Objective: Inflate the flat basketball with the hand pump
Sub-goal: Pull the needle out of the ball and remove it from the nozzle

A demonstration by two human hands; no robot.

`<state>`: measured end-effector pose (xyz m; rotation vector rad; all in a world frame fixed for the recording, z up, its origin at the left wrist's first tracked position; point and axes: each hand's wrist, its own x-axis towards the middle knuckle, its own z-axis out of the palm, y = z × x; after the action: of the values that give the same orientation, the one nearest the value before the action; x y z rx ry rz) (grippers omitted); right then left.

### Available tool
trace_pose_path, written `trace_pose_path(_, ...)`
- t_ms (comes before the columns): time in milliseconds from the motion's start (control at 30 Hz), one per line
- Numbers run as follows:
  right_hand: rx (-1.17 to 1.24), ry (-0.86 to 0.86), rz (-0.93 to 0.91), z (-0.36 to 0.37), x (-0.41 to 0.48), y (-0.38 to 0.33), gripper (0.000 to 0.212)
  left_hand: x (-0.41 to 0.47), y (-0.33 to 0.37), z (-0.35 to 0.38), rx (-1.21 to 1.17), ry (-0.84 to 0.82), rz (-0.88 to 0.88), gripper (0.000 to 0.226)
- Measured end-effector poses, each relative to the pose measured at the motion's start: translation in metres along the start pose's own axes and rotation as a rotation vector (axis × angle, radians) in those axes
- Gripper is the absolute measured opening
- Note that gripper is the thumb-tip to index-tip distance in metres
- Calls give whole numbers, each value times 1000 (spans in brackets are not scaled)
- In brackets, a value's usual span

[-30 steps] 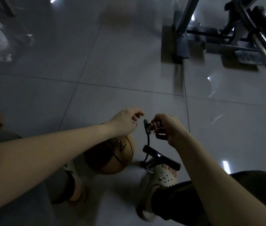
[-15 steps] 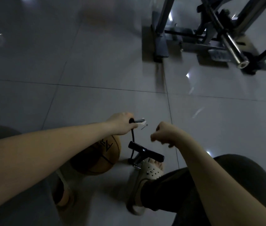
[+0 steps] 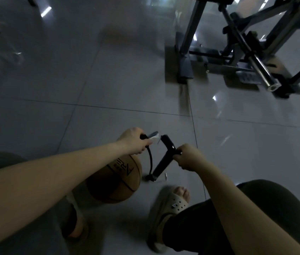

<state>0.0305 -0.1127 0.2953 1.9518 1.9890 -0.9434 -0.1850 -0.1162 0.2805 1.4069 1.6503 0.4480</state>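
A brown basketball rests on the tiled floor between my feet, partly hidden under my left forearm. The black hand pump stands tilted just right of the ball, its base near the floor. My right hand grips the pump's T-handle. My left hand holds the free end of the pump's black hose, above the ball. The hose tip with a pale fitting sticks out past my fingers.
A metal exercise frame with a steel bar stands at the back right. My right foot in a pale clog is planted below the pump, my left foot under the ball. A small pale object lies beside the pump base.
My right hand dropped from beside the hose end onto the pump handle and lifted the pump up off my foot. My left hand took over the hose end and keeps holding it.
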Motion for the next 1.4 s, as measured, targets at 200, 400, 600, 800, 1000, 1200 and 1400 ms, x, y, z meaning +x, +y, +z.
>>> trace_pose_path(200,86,205,-137,-13,6,-35,21,-19,22,-14,-188,56,61,20)
trace_pose_path(400,182,269,-250,-10,3,-49,28,-24,40,-11,-428,119,-79,18)
trace_pose_path(600,65,260,-294,-15,0,-43,25,-21,47,-9,-461,85,-119,18)
trace_pose_path(800,-105,286,-338,-24,-2,-44,14,-22,54,-4,-480,101,-140,18)
trace_pose_path(1000,-169,315,-350,-20,2,-44,12,-23,56,2,-514,223,-116,19)
trace_pose_path(1200,-157,342,-390,-6,9,-37,45,-14,55,-4,-520,146,-181,28)
trace_pose_path(1400,-155,485,-433,-6,16,-38,38,-12,57,-18,-522,-72,-121,33)
